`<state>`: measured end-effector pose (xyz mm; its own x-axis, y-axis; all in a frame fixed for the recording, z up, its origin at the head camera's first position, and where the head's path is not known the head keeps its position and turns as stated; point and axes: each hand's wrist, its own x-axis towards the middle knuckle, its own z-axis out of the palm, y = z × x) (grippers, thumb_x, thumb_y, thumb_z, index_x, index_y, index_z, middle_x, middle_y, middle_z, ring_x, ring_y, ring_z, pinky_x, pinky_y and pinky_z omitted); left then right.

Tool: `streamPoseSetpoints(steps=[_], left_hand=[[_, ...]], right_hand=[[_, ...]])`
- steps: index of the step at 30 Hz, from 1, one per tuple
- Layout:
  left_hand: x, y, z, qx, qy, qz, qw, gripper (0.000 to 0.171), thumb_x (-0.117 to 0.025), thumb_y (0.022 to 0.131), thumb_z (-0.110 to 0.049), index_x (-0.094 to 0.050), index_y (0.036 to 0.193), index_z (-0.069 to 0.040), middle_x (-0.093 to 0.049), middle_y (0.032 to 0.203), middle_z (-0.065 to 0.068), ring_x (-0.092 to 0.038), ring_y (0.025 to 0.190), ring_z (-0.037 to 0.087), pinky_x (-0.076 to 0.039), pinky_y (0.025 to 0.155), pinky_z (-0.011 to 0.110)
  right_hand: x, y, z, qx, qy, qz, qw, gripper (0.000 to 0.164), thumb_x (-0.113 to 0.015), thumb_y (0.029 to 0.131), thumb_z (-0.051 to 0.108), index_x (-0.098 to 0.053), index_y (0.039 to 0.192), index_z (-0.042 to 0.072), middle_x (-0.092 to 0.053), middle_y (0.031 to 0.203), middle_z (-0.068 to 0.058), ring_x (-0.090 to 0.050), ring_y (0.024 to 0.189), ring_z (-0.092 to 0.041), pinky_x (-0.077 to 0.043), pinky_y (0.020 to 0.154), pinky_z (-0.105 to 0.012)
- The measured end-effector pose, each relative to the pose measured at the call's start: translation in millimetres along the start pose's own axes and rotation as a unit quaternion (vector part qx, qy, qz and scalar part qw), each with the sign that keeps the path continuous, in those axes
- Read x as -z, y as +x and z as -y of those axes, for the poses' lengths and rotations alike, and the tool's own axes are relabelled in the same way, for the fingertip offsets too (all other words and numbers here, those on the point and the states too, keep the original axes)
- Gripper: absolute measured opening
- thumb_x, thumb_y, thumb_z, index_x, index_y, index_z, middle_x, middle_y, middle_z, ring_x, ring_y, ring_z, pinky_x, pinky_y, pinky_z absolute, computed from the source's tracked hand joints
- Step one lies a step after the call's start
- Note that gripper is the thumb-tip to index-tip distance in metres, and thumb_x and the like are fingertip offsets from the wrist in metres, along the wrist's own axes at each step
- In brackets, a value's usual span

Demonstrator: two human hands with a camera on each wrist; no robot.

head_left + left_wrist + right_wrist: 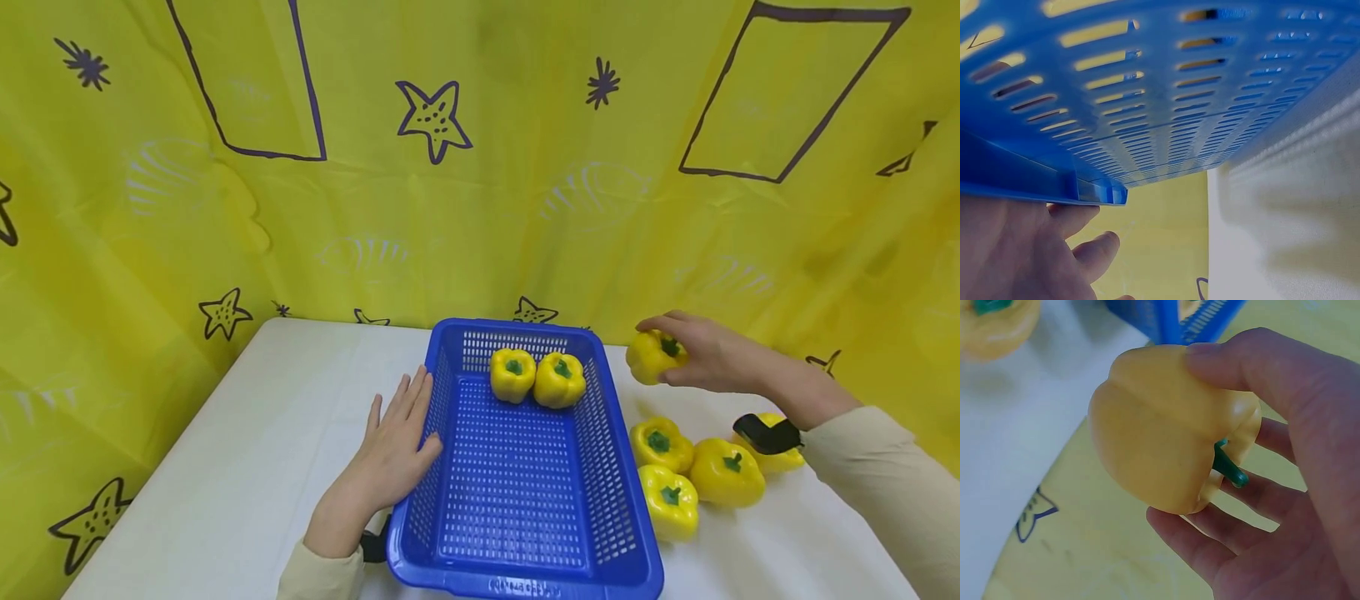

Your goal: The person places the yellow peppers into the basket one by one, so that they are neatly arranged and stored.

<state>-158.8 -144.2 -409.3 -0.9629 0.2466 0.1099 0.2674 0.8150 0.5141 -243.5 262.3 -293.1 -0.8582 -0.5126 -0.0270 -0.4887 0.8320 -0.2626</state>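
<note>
My right hand (pixel 705 352) grips a yellow bell pepper (pixel 649 357) above the table, right of the blue basket's far end. In the right wrist view the thumb and fingers hold the pepper (pixel 1160 431) around its green-stemmed end. My left hand (pixel 396 446) rests with straight fingers on the left rim of the blue plastic basket (pixel 512 492); in the left wrist view its fingers (pixel 1094 256) show beneath the rim. Inside the basket, at the far end, two yellow bell peppers stand side by side, one left (pixel 512 379) and one right (pixel 559 383).
Right of the basket several more yellow bell peppers (pixel 726 473) lie grouped on the white table (pixel 225 467), one of them (pixel 780 458) partly hidden by the black right wrist strap. A yellow curtain (pixel 495 225) with drawn starfish hangs behind the table.
</note>
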Motion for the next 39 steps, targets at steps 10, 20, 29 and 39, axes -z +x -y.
streamPoseSetpoints(steps=[10,20,29,39], left_hand=[[-1.2,0.4,-0.7,-0.001,0.002,-0.002,1.0,0.078,-0.051,0.093,-0.024,-0.013,0.159,-0.006,-0.008,0.168,0.008,-0.004,0.156,0.033,0.001,0.118,0.068],[-0.3,0.8,-0.1,0.001,0.005,0.001,1.0,0.078,-0.05,0.094,-0.025,-0.013,0.159,-0.005,-0.008,0.168,0.008,-0.004,0.156,0.033,0.001,0.118,0.068],[0.1,0.5,-0.4,0.0,0.004,0.001,1.0,0.078,-0.05,0.094,-0.025,-0.013,0.159,-0.005,-0.008,0.168,0.009,-0.004,0.155,0.034,0.001,0.118,0.069],[1.3,0.3,-0.5,0.002,0.006,-0.002,1.0,0.078,-0.051,0.094,-0.025,-0.014,0.159,-0.005,-0.009,0.168,0.009,-0.006,0.155,0.036,0.001,0.118,0.069]], right_hand=[[9.1,7.7,23.0,0.033,-0.011,-0.016,0.999,0.061,-0.075,0.082,0.012,-0.053,0.138,0.004,-0.058,0.131,-0.02,-0.059,0.11,-0.032,-0.053,0.092,-0.054],[6.7,15.0,45.7,0.055,-0.018,-0.011,0.998,0.06,-0.074,0.082,0.012,-0.054,0.138,0.008,-0.057,0.135,-0.018,-0.057,0.117,-0.035,-0.052,0.094,-0.055],[-5.3,28.8,62.6,0.089,-0.007,-0.01,0.996,0.058,-0.073,0.081,0.011,-0.056,0.136,0.01,-0.058,0.134,-0.014,-0.056,0.118,-0.032,-0.05,0.098,-0.054],[-28.4,42.6,84.8,0.124,-0.004,0.008,0.992,0.06,-0.074,0.08,0.01,-0.056,0.136,0.011,-0.057,0.136,-0.014,-0.057,0.121,-0.033,-0.051,0.099,-0.052]])
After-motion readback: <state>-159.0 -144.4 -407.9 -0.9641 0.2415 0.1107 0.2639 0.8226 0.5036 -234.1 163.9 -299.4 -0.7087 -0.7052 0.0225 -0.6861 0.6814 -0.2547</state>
